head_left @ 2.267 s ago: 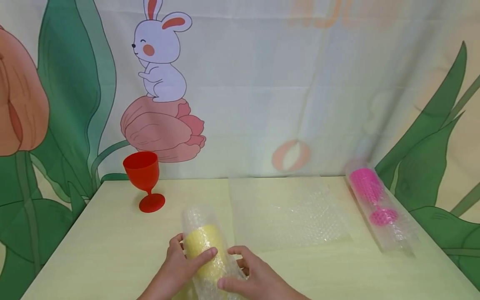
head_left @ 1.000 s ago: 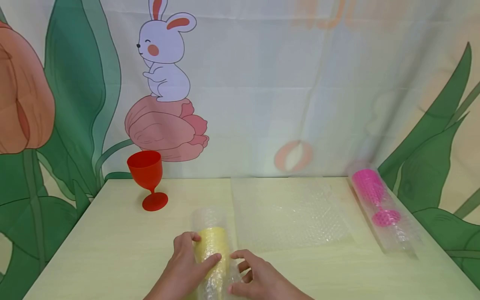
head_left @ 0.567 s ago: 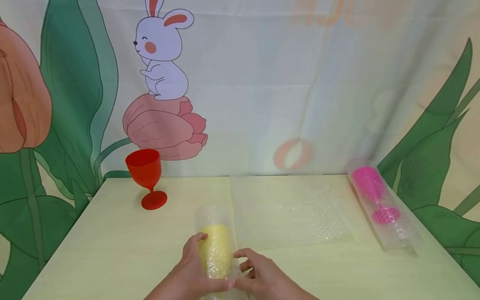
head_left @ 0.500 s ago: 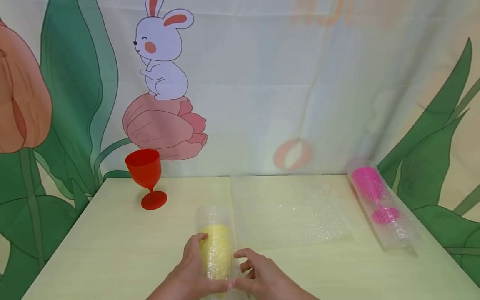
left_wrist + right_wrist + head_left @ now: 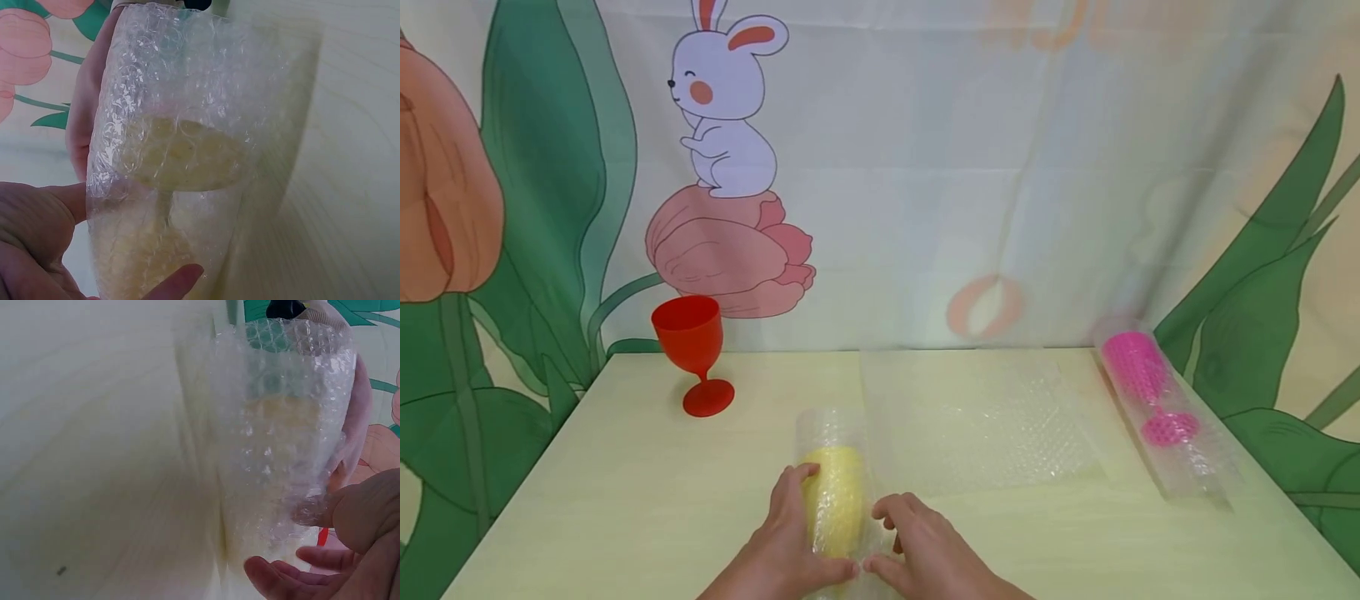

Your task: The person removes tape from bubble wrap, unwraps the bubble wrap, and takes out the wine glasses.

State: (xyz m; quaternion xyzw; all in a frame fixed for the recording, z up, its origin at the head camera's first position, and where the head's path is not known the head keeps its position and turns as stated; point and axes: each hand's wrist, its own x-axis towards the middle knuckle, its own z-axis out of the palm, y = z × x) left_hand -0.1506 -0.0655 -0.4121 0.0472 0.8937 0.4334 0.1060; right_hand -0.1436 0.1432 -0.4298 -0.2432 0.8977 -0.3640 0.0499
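Together, 2 hands (image 5: pixel 790 537) hold a bubble-wrapped yellow goblet (image 5: pixel 837 504).

On my monitor: table (image 5: pixel 587 500), one; goblets, three (red one (image 5: pixel 692 337) at ten o'clock, yellow one (image 5: pixel 837 500) at six, pink one (image 5: pixel 1138 367) at two); flat bubble-wrap sheet (image 5: pixel 977 425), one; hands (image 5: pixel 790 533) (image 5: pixel 936 546), two

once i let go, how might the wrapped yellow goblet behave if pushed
The yellow goblet would probably roll, since the bubble wrap forms a rounded tube around it. The tube's ends would likely squash easily: only clear wrap shows there.
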